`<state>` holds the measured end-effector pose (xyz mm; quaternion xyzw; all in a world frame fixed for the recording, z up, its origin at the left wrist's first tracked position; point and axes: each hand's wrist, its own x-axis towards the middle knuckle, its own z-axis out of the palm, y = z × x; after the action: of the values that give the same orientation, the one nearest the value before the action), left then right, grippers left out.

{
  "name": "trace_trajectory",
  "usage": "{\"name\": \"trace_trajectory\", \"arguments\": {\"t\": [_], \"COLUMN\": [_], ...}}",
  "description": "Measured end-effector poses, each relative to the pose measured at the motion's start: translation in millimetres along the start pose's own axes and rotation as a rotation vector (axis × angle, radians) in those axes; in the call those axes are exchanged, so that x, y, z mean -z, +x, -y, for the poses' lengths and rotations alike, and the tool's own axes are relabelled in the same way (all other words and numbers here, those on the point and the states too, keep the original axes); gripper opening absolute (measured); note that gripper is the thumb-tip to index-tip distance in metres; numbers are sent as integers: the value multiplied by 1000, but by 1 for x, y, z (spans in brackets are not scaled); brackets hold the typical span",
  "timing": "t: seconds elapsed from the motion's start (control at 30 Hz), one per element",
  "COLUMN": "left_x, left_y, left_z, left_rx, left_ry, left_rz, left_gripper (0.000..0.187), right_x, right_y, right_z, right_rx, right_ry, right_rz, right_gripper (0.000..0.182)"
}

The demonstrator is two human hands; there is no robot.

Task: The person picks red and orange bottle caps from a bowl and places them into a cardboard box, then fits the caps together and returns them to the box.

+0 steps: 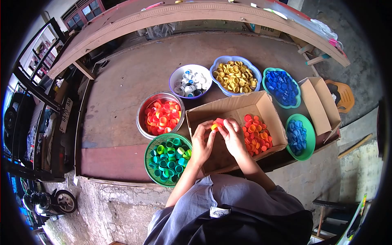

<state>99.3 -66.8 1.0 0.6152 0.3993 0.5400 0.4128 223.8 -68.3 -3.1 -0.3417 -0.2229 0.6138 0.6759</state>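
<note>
Above the open cardboard box (230, 107), my left hand (202, 143) pinches a yellow-orange bottle cap (214, 127). Close against it, my right hand (233, 139) has its fingers closed on a red bottle cap (219, 121). The two caps touch or nearly touch; their exact contact is hidden by my fingers. Red and orange caps (257, 134) lie heaped in the right part of the box. Left of my hands stands a metal bowl (141, 122) of red and orange caps, with a green basket (148, 171) of green caps below it.
Behind the box are a white bowl (174, 76) of white caps and a blue-violet basket (234, 59) of yellow caps. A teal basket (300, 96) and a green bowl (311, 143) hold blue caps at right. A wooden rail (196, 12) crosses the far side of the table.
</note>
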Motion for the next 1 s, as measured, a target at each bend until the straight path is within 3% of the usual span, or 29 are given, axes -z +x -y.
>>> {"name": "trace_trajectory", "arguments": {"t": [0.1, 0.17, 0.23, 0.3, 0.47, 0.57, 0.63, 0.7, 0.9, 1.0], "left_x": [11, 29, 60, 89, 131, 94, 61, 37, 22, 31], "left_y": [3, 11, 28, 44, 59, 51, 35, 21, 2, 6], "left_z": [2, 8, 11, 18, 70, 21, 0, -14, -4, -5], "left_rx": [-23, -15, -172, -131, -189, -195, -205, -302, -210, -202], "left_ry": [71, 71, 426, 524, 836, 684, 339, 363, 285, 327], "left_rz": [-5, -114, -250, -330, -207, -19, 246, 408, 334, 276], "left_gripper": [13, 12, 16, 19, 49, 51, 48, 45, 38, 37], "right_x": [0, 11, 23, 33, 34, 23, 27, 12, 11, 8], "right_y": [0, 5, 7, 6, -3, -11, -15, -23, -37, -39], "right_z": [2, 0, 0, 0, -7, -8, -19, -17, -20, -23], "right_rx": [-121, -148, -134, -139, -164, -163, -148, -141, -137, -182], "right_ry": [171, 250, 300, 318, 349, 267, 206, 137, -36, 84], "right_rz": [-94, -135, -169, -179, -189, -138, -59, -30, 38, -59], "right_gripper": [13, 15, 14, 14, 12, 8, 6, 6, 8, 7]}}
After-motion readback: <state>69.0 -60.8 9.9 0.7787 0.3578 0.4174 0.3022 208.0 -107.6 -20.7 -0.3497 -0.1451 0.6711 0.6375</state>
